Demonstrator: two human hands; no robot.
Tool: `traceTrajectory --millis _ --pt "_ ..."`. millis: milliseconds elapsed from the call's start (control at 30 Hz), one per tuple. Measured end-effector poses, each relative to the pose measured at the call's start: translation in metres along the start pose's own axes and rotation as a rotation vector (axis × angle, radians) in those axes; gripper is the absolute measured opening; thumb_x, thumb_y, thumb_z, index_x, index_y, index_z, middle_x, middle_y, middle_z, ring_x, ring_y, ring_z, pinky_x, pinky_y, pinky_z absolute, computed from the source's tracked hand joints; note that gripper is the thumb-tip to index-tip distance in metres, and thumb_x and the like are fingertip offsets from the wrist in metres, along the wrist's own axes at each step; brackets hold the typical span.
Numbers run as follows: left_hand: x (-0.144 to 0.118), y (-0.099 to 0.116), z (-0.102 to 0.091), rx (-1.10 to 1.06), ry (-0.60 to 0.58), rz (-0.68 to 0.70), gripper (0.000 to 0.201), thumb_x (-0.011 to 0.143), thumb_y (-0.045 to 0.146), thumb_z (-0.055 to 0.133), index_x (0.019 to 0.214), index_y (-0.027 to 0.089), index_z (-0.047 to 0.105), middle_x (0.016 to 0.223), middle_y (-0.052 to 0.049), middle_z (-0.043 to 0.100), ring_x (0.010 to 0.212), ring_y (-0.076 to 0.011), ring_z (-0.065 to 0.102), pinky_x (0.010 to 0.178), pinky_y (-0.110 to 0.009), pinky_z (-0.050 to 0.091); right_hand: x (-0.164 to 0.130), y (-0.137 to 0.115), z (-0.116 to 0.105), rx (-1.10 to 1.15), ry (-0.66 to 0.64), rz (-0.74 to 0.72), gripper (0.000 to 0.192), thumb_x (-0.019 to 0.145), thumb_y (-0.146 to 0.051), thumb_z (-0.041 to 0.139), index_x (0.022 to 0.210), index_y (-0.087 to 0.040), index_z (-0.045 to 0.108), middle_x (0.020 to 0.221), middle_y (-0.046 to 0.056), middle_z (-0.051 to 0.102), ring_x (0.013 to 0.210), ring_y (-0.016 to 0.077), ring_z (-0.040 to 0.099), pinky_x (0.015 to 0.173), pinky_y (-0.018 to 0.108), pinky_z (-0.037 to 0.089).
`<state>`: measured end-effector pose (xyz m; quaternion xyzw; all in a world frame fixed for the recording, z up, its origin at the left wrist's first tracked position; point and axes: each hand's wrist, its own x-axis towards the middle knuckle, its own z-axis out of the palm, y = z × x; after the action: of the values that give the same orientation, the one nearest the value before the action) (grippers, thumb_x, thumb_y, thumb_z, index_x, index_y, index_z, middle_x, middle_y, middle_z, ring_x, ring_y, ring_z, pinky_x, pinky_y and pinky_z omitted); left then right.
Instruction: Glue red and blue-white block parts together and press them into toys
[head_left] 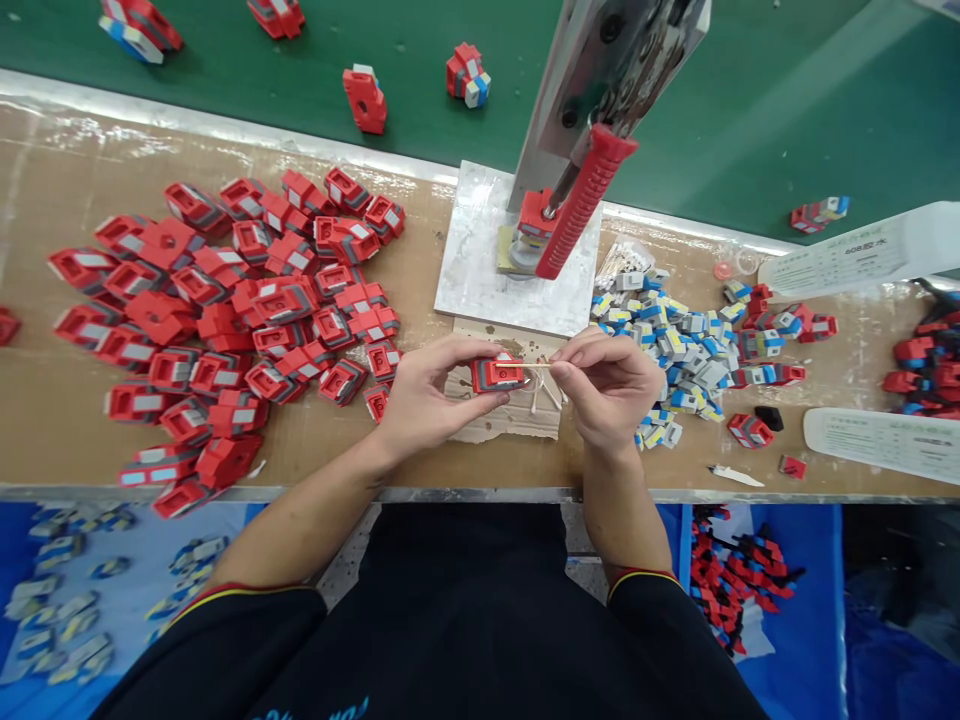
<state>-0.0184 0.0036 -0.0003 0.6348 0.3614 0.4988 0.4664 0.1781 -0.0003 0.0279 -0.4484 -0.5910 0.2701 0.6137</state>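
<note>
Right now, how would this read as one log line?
left hand: holds red part | right hand: touches thin stick to it | left: red pile | behind: press

Black short-sleeved shirt, bare forearms

Both sleeves end in a thin red-and-yellow trim; blue lettering shows on the chest at 6 o'clock. The left hand (427, 395) and right hand (607, 385) wear no gloves, rings or watch.
</note>
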Motion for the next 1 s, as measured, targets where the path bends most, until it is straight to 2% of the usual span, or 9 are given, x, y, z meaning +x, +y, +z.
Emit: traceTrajectory --millis 233,400,567,700,833,900,1000 --pt "0.002 0.001 -0.001 0.018 0.034 0.060 0.035 0.081 0.027 0.092 0.114 0.025 0.080 0.107 -0.007 0.082 0.097 -0.0208 0.077 0.090 -0.037 0.064 0.000 0.003 -0.005 0.014 0.014 -0.060 0.026 0.089 -0.037 0.084 0.075 -0.025 0.065 0.062 -0.003 0.068 0.060 0.0159 0.067 0.057 0.032 0.053" --pt "0.002 0.002 -0.003 0.051 0.059 0.016 0.032 0.080 0.031 0.093 0.109 0.025 0.082 0.104 -0.006 0.080 0.093 -0.0201 0.075 0.089 -0.036 0.064 0.000 0.005 -0.008 -0.033 0.028 -0.043 0.028 0.088 -0.040 0.084 0.074 -0.026 0.066 0.061 -0.002 0.068 0.059 0.0173 0.067 0.058 0.034 0.055" --pt "0.002 0.002 -0.003 0.075 0.081 0.036 0.033 0.080 0.031 0.093 0.110 0.027 0.082 0.103 -0.005 0.079 0.092 -0.0193 0.075 0.088 -0.036 0.064 -0.001 0.005 -0.008 -0.007 0.027 -0.057 0.024 0.088 -0.035 0.085 0.076 -0.026 0.067 0.064 -0.002 0.070 0.060 0.0165 0.068 0.060 0.033 0.055" --pt "0.002 0.002 -0.004 0.096 0.080 0.033 0.032 0.080 0.034 0.092 0.109 0.026 0.082 0.103 -0.006 0.080 0.093 -0.0207 0.076 0.089 -0.037 0.064 -0.001 0.005 -0.008 -0.033 0.026 -0.032 0.027 0.088 -0.039 0.085 0.074 -0.025 0.066 0.062 -0.002 0.069 0.059 0.0166 0.068 0.058 0.033 0.054" --pt "0.003 0.000 -0.005 0.084 0.075 0.061 0.031 0.080 0.031 0.092 0.110 0.026 0.081 0.107 -0.006 0.080 0.097 -0.0208 0.076 0.091 -0.037 0.064 0.003 0.004 -0.019 -0.004 0.076 -0.057 0.030 0.088 -0.042 0.084 0.072 -0.026 0.064 0.060 -0.003 0.068 0.056 0.0160 0.066 0.055 0.032 0.052" --pt "0.003 -0.003 -0.006 0.076 0.081 0.067 0.031 0.081 0.030 0.091 0.109 0.026 0.081 0.109 -0.006 0.080 0.099 -0.0208 0.076 0.092 -0.037 0.064 0.005 0.006 -0.029 -0.008 0.025 -0.082 0.027 0.088 -0.036 0.085 0.072 -0.026 0.065 0.061 -0.003 0.070 0.056 0.0156 0.066 0.055 0.032 0.052" --pt "0.004 -0.005 -0.008 0.066 0.083 0.043 0.030 0.082 0.031 0.090 0.109 0.025 0.079 0.109 -0.007 0.080 0.102 -0.0225 0.077 0.094 -0.038 0.064 0.006 0.010 -0.040 -0.135 -0.196 -0.057 0.019 0.088 -0.026 0.083 0.075 -0.025 0.069 0.067 -0.001 0.075 0.060 0.0155 0.068 0.058 0.031 0.052"
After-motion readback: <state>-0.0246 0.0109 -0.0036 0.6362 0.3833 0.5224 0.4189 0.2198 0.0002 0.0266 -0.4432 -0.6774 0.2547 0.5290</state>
